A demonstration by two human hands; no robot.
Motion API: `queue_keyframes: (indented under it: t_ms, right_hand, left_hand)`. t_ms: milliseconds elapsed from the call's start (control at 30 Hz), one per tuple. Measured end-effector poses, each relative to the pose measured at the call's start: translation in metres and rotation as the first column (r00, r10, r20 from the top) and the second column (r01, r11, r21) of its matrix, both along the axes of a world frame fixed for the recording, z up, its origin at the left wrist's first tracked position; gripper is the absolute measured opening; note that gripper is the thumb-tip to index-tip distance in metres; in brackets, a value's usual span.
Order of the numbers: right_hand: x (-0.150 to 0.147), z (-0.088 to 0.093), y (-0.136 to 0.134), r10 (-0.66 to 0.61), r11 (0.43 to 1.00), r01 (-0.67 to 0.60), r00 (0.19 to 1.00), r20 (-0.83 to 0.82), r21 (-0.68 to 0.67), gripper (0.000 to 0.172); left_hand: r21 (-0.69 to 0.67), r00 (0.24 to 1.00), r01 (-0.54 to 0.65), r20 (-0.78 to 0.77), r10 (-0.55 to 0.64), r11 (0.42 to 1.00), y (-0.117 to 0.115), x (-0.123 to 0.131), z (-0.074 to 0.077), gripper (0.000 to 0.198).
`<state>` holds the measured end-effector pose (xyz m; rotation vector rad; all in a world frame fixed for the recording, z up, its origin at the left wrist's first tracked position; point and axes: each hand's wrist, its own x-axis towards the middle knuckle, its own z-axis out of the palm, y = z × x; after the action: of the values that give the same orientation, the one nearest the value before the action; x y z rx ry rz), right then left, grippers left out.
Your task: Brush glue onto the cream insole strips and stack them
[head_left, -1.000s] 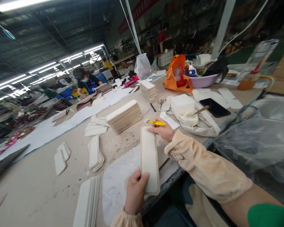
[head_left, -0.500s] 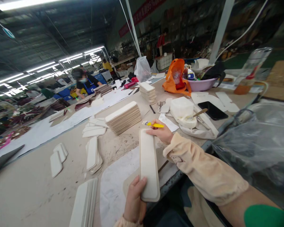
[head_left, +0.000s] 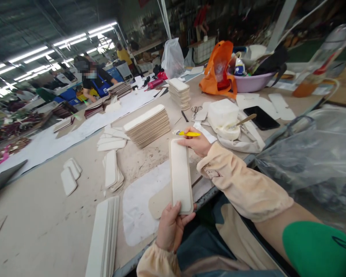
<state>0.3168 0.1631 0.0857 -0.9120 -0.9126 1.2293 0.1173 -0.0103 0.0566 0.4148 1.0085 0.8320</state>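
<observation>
A long white panel with rounded corners and a beige border [head_left: 181, 175] is held up between my two hands. My left hand [head_left: 173, 225] grips its near end, thumb on top and fingers underneath. At the far end my right hand [head_left: 196, 142] pinches the panel's edge and also holds a yellow-handled brush [head_left: 189, 134], bristles pointing left. Beneath the panel lies a beige rounded piece [head_left: 158, 202] on a white sheet [head_left: 135, 215]. Beyond it on the table stands a tall stack of similar panels [head_left: 148, 127].
Smaller stacks of panels [head_left: 111, 169] lie to the left, with more leaning at front left [head_left: 102, 234]. To the right are a white tub [head_left: 223, 115] with a stick, a black phone [head_left: 261, 118], an orange bag [head_left: 217, 73] and a purple basin [head_left: 252, 82]. A co-worker [head_left: 95, 79] works farther back.
The camera view has tilted down, so the scene sits higher in the picture. The fingers of my left hand now show past the panel's right edge. Both hands keep their hold.
</observation>
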Motion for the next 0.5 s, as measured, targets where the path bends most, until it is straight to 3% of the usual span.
queue_keyframes:
  t_ms: [267,500]
  right_hand:
    - [-0.001,0.002,-0.001,0.002,1.0,-0.002,1.0,0.009,-0.003,0.053]
    - [-0.001,0.003,-0.003,-0.009,0.998,0.007,0.999,0.033,0.066,0.049]
  left_hand:
    - [0.005,0.998,-0.025,-0.06,0.025,1.0,-0.001,0.005,-0.002,0.051]
    - [0.011,0.995,-0.048,-0.084,0.049,0.999,-0.001,0.004,-0.015,0.045]
